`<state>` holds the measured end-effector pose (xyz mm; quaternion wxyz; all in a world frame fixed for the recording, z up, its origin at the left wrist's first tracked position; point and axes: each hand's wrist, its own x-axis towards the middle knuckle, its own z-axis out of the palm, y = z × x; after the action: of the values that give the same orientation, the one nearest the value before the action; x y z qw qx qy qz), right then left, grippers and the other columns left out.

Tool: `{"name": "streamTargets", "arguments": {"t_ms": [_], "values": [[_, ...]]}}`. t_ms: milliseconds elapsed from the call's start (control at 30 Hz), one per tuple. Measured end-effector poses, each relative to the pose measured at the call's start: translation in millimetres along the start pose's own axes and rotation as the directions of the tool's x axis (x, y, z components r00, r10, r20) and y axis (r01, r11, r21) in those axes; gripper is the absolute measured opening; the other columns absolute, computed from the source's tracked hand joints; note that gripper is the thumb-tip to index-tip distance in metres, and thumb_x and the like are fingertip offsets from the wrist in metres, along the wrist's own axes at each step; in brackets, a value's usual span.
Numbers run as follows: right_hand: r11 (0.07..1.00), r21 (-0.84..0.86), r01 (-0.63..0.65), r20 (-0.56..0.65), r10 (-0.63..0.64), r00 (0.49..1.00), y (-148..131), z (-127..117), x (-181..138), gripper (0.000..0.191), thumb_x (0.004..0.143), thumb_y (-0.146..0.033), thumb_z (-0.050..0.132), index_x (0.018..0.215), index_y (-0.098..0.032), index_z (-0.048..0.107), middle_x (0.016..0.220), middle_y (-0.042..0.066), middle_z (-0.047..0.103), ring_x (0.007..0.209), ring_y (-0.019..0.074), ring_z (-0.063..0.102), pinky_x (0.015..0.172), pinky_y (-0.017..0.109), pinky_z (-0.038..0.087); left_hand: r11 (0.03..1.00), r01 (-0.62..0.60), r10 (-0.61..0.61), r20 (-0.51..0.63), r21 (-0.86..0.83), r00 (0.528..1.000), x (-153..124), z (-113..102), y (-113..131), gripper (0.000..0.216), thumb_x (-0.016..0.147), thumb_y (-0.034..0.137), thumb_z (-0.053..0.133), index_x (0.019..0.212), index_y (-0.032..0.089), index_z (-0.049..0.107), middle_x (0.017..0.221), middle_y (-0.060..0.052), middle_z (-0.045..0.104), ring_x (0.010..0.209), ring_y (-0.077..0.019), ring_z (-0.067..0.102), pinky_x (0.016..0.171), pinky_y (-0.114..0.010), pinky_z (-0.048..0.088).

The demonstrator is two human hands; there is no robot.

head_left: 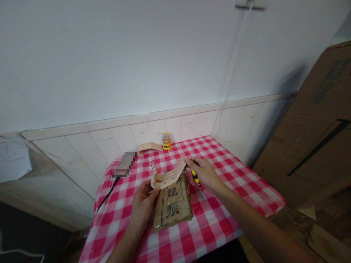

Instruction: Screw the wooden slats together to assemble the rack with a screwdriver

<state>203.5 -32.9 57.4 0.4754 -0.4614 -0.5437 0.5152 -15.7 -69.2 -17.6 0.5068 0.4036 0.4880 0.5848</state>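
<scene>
A pale bent wooden bracket (171, 177) with small holes is held up at a tilt between both hands. My left hand (144, 201) is closed on its left end, thumb in front. At the raised right end, the fingertips of my right hand (203, 171) meet the wood. That same hand also has a yellow-and-black screwdriver (195, 176) tucked under its fingers, tip pointing down toward the cloth. Under the bracket lies a flat, worn cardboard slab (172, 208) with dark printed characters.
A red-and-white checked cloth (219, 219) covers the table. By the wall are a second bent wooden piece (149, 147) and a yellow-based clear container (166, 141). Small bits and a blurred-out object (125, 164) with a black strap lie left. Large cardboard boxes (309, 120) stand right.
</scene>
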Motion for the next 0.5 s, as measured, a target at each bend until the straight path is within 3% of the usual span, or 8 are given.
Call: {"name": "streamTargets", "arguments": {"t_ms": [267,500], "values": [[0.999,-0.031,0.019,-0.007,-0.019,1.000,6,-3,6,0.034,0.089,-0.053,0.058,0.081,-0.020,0.060,0.048,-0.006,0.058,0.036,0.0115,0.054,0.037,0.021,0.040,0.995,-0.055,0.055,0.007,0.077,0.998,-1,0,-5,0.046,0.072,0.043,0.077,0.105,0.015,0.062,0.112,-0.014,0.072,0.094,-0.0242,0.071,0.081,-0.037,0.057],[0.995,-0.091,0.041,-0.233,-0.061,0.971,15,-39,15,0.031,0.088,-0.048,0.061,0.080,-0.018,0.061,0.074,0.003,0.072,0.039,0.0092,0.055,0.038,0.022,0.043,0.896,-0.079,0.091,-0.007,0.438,0.996,-11,4,-2,0.034,0.074,0.039,0.072,0.100,0.019,0.063,0.094,-0.009,0.074,0.083,-0.0238,0.072,0.070,-0.033,0.058]]}}
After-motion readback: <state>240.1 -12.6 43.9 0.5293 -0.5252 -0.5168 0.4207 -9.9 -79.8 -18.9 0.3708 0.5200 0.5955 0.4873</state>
